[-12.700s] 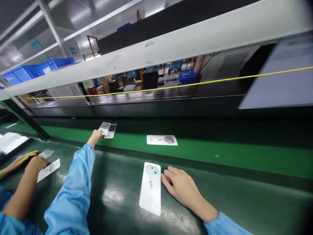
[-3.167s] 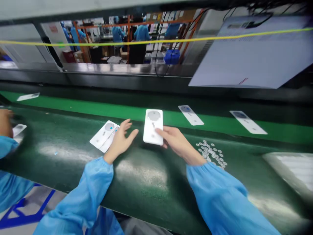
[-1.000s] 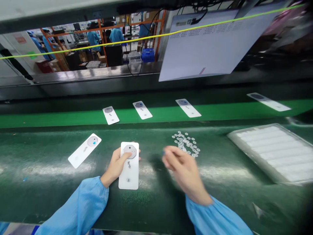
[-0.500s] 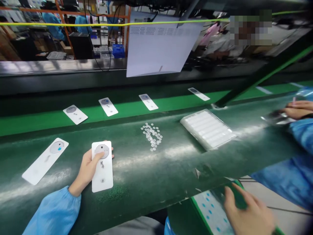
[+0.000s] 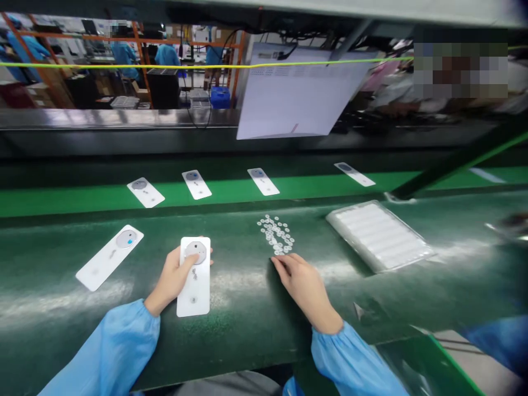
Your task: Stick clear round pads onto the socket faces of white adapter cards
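A pile of small white discs (image 5: pixel 277 234) lies on the dark green bench (image 5: pixel 239 335). The left hand (image 5: pixel 171 280) grips a white card (image 5: pixel 202 294) to the left of the disc pile and slightly nearer the wearer. The thumb presses on the grey circle near the card's far end; fingertips show at the card's right edge. The card is held with its printed face up.

The right hand (image 5: pixel 305 289) is at the near edge of the disc pile, palm down, with thumb and fingertips drawn together. It cannot be told whether a disc is between them.

A second white card (image 5: pixel 103 261), with a blue dot on its grey circle, lies diagonally on the bench, well left of the disc pile. Four more cards (image 5: pixel 263 182) lie spaced apart on the green belt (image 5: pixel 61 198) beyond the disc pile: three from far left to just left of its middle, one to its right. A white ribbed pack (image 5: pixel 379 236) in clear plastic lies on the bench to the right of the disc pile. A white panel (image 5: pixel 305 93) and a yellow cord (image 5: pixel 206 66) are set higher, beyond the disc pile and the belt
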Demonstrator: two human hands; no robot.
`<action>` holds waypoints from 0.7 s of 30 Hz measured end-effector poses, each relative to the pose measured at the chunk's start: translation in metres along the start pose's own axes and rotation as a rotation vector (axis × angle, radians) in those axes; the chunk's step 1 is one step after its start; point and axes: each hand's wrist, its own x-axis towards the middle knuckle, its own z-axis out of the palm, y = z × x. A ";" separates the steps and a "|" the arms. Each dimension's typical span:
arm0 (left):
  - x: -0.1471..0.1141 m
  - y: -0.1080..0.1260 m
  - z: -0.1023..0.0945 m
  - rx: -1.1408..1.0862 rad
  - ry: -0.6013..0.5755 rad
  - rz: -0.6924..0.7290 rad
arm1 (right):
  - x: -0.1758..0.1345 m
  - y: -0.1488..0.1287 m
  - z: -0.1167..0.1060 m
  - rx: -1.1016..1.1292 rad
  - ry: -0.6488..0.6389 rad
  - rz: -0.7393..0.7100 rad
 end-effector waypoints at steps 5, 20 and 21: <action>0.000 0.000 0.002 -0.060 0.005 -0.004 | -0.018 -0.007 -0.005 -0.111 -0.040 -0.134; -0.009 -0.003 0.004 -0.011 0.160 0.100 | -0.118 -0.072 -0.051 0.237 -0.234 -0.505; -0.010 -0.002 0.005 0.013 0.150 0.102 | -0.117 -0.075 -0.050 0.306 -0.262 -0.456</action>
